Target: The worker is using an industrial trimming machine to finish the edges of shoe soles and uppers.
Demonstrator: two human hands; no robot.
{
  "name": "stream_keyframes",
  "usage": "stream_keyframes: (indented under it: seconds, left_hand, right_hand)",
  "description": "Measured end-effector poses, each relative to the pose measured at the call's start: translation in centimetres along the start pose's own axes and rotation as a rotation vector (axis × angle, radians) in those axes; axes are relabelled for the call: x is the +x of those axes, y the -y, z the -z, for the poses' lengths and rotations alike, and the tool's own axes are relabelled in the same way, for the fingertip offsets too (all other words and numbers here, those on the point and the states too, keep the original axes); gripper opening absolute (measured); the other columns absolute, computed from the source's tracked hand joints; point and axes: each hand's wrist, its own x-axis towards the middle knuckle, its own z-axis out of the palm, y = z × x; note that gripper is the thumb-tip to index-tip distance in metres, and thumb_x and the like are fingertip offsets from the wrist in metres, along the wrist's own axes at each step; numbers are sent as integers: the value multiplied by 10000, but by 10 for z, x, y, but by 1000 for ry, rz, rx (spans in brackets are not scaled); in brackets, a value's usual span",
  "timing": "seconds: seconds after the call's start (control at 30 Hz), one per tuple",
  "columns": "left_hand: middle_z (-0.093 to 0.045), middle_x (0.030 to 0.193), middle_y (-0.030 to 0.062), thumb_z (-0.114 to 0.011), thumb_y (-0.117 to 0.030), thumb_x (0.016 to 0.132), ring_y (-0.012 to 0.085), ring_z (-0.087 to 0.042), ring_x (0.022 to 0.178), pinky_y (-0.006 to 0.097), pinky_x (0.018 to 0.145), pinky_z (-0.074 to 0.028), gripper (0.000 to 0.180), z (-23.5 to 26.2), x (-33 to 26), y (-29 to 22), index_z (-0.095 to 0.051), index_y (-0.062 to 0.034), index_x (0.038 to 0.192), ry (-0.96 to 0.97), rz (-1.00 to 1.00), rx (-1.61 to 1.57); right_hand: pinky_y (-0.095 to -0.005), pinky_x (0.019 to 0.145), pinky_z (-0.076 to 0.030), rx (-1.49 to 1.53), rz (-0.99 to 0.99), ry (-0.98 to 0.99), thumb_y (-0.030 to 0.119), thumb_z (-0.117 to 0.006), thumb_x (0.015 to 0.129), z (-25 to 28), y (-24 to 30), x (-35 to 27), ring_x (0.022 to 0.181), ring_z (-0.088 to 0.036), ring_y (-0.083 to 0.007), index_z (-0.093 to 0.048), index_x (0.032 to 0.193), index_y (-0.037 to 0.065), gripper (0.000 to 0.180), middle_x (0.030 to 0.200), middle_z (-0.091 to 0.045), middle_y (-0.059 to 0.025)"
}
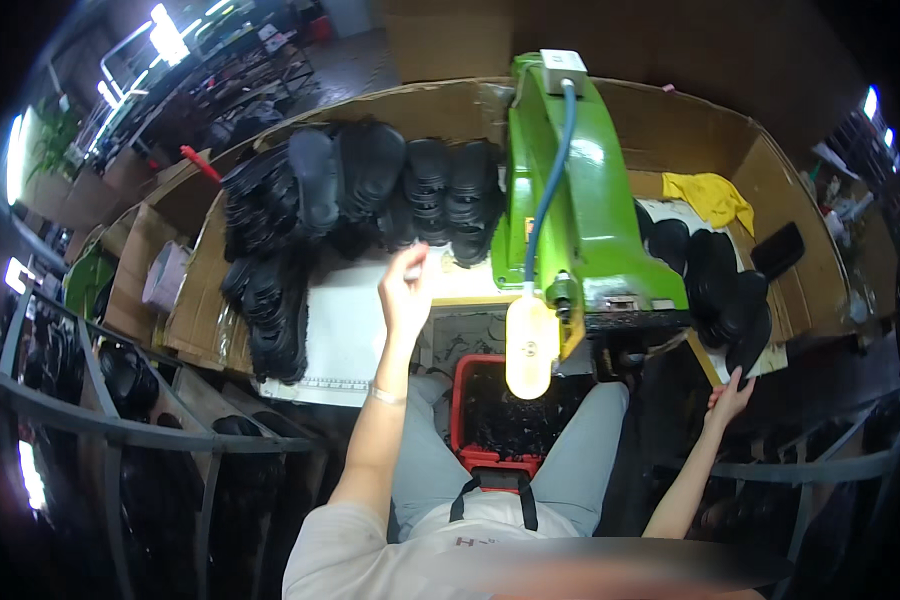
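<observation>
The worktop (670,110) is lined with brown cardboard that rises as a wall along its far and right edges. Standing on it near the middle is a large green machine (585,210), with a blue hose (548,200) running down its front from a pale box on top. A lit bulb-shaped lamp (532,345) hangs at the machine's near end, glowing yellow-white.

Left of the machine, a big heap of black shoe soles (330,200) covers the worktop, trailing down toward the near left corner. A smaller pile of black soles (715,275) lies to the right of the machine, with a yellow cloth (712,195) behind it against the cardboard wall. A white sheet (345,335) lies on the worktop just in front of the left heap.

Below the lamp, between the person's knees in grey trousers, sits a red crate (475,410) holding dark scraps.

Of the 2 hands, the left hand (406,290) is raised over the white sheet, near the front edge of the left heap; its fingers curl loosely upward, and something pale seems pinched at the fingertips, though I cannot tell what it is. The right hand (730,398) reaches out to the lower edge of the right pile, fingers spread open, with the fingertips touching the nearest black sole (750,340), not closed around it.
</observation>
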Motion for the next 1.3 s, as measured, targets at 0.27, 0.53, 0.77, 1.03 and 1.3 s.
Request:
stream_keyframes:
  seconds: [0.27, 0.53, 0.77, 1.03, 1.3]
  left_hand:
    - [-423, 1290, 183, -728, -176, 709, 356, -363, 1203, 464, 964, -312, 544, -43, 122, 8, -511, -76, 1198, -258, -40, 854]
    - [-480, 1128, 153, -785, -191, 656, 321, -437, 1035, 407, 909, -377, 573, -16, 120, 36, -546, -48, 1157, -122, -24, 835]
    - [-400, 1268, 231, -742, -203, 711, 390, -364, 1171, 466, 954, -330, 556, 2, 105, 10, -501, -35, 1183, -426, -358, 732]
    - [-581, 994, 124, -714, -64, 738, 226, -577, 905, 331, 835, -459, 387, 95, 101, 53, -528, 18, 1067, -809, 62, -5]
    - [-574, 1053, 96, -671, 39, 770, 159, -570, 921, 266, 817, -480, 374, 89, -43, -97, -520, 43, 1112, -628, -66, -401]
  right_hand:
    - [-213, 295, -247, -11, -78, 56, 173, -562, 903, 22, -14, -86, 334, -343, -74, -307, 1402, 166, 560, 492, -423, -4]
    - [-203, 304, -286, 25, -125, 203, 118, -567, 891, 31, -61, -116, 360, -386, -67, -298, 1394, 116, 570, 529, -471, -5]
    - [-198, 325, -321, 41, -149, 275, 94, -534, 905, 23, -63, -128, 399, -424, -71, -275, 1393, 98, 553, 586, -513, -35]
    - [-202, 339, -341, 66, -175, 402, 74, -532, 896, 12, -70, -147, 412, -439, -77, -292, 1379, 74, 539, 596, -521, -41]
    - [-205, 467, -427, 100, -295, 895, 56, -601, 844, 5, -75, -203, 543, -522, -91, -421, 1280, 32, 472, 712, -577, -54]
